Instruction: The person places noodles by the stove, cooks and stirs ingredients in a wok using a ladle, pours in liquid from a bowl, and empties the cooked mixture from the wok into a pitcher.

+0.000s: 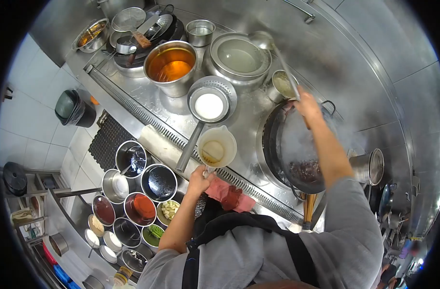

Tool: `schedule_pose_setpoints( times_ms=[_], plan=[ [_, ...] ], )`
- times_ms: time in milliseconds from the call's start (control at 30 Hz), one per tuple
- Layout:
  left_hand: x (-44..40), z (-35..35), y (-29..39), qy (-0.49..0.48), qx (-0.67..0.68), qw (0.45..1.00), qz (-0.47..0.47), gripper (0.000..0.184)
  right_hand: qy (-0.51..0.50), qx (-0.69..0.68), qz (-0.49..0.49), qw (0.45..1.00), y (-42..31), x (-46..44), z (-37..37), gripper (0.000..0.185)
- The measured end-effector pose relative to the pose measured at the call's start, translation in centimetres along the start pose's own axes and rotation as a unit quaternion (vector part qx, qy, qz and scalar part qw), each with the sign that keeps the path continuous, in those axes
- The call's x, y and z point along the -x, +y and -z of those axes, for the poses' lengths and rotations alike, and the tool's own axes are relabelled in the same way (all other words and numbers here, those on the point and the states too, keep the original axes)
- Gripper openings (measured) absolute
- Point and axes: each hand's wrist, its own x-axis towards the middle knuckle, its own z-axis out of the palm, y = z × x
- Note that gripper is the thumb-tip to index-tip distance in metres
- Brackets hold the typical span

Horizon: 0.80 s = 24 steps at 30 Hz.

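Observation:
My left hand is closed round the handle of a whitish plastic jug, which has a little brown matter at its bottom. My right hand grips the long handle of a metal ladle. The ladle's bowl is at the far rim of a large pot of cloudy liquid. Beneath my right forearm steams a black wok with dark food in it, partly hidden by the arm and vapour. Beside the jug, a long-handled metal ladle holding something white rests on a perforated strainer.
A steel pot of orange liquid stands at the back left, near stacked strainers. Several seasoning containers crowd my left side. A pink cloth lies at the counter edge. A small metal pot sits beside the wok.

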Motion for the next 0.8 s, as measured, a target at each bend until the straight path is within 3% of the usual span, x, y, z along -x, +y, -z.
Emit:
schedule_pose_setpoints(
  times_ms=[67, 133, 167, 200, 233, 267, 333, 367, 500, 600, 667, 700, 767, 800],
  plan=[
    [-0.1, 0.2, 1.0, 0.012, 0.030, 0.999, 0.005, 0.033, -0.071, -0.125, -0.060, 0.988, -3.1, -2.9, -3.5, 0.036],
    [0.5, 0.5, 2.3, 0.024, 0.057, 0.998, 0.009, 0.028, -0.162, -0.298, -0.166, 0.926, -7.6, -4.3, -5.0, 0.019],
    [0.9, 0.8, 3.0, 0.015, 0.087, 0.996, 0.006, 0.025, -0.163, -0.306, -0.160, 0.924, -8.5, -4.8, -5.6, 0.019],
    [1.3, 0.8, 3.4, 0.004, 0.116, 0.993, 0.003, 0.022, -0.167, -0.488, -0.202, 0.832, -9.1, -5.2, -6.3, 0.015],
    [1.7, 0.5, 3.6, 0.016, 0.164, 0.986, -0.027, 0.021, -0.164, -0.649, -0.236, 0.704, -9.2, -5.6, -6.6, 0.012],
    [2.3, 0.7, 3.9, 0.018, 0.157, 0.987, -0.029, 0.021, -0.164, -0.655, -0.233, 0.700, -8.7, -5.7, -6.5, 0.012],
    [3.9, 1.3, 5.8, 0.005, 0.103, 0.994, -0.026, 0.022, -0.091, -0.804, -0.199, 0.554, -7.8, -4.7, -4.5, 0.006],
    [4.5, 1.4, 6.4, 0.006, 0.114, 0.993, -0.025, 0.021, -0.019, -0.819, -0.211, 0.533, -7.6, -3.4, -2.8, 0.006],
    [7.1, 1.0, 7.7, 0.028, 0.037, 0.996, -0.080, 0.019, 0.055, -0.833, -0.176, 0.522, -0.8, -0.9, 1.2, 0.006],
    [8.9, 1.4, 8.4, -0.012, -0.035, 0.990, -0.139, 0.018, 0.049, -0.811, -0.156, 0.562, 9.2, 0.8, 2.6, 0.005],
    [11.3, 2.2, 12.5, -0.062, -0.102, 0.983, -0.139, 0.021, 0.095, -0.761, -0.185, 0.614, 13.9, 5.2, 5.0, 0.005],
    [12.5, 2.0, 14.4, -0.085, -0.056, 0.987, -0.123, 0.023, 0.080, -0.721, -0.175, 0.665, 16.9, 7.7, 5.9, 0.008],
    [14.5, 1.4, 17.3, -0.138, -0.029, 0.983, -0.117, 0.030, 0.048, -0.577, -0.273, 0.768, 22.0, 13.2, 8.2, 0.016],
    [15.1, 1.3, 18.1, -0.171, -0.049, 0.975, -0.131, 0.034, 0.107, -0.527, -0.297, 0.789, 24.1, 15.9, 8.1, 0.019]
  ],
)
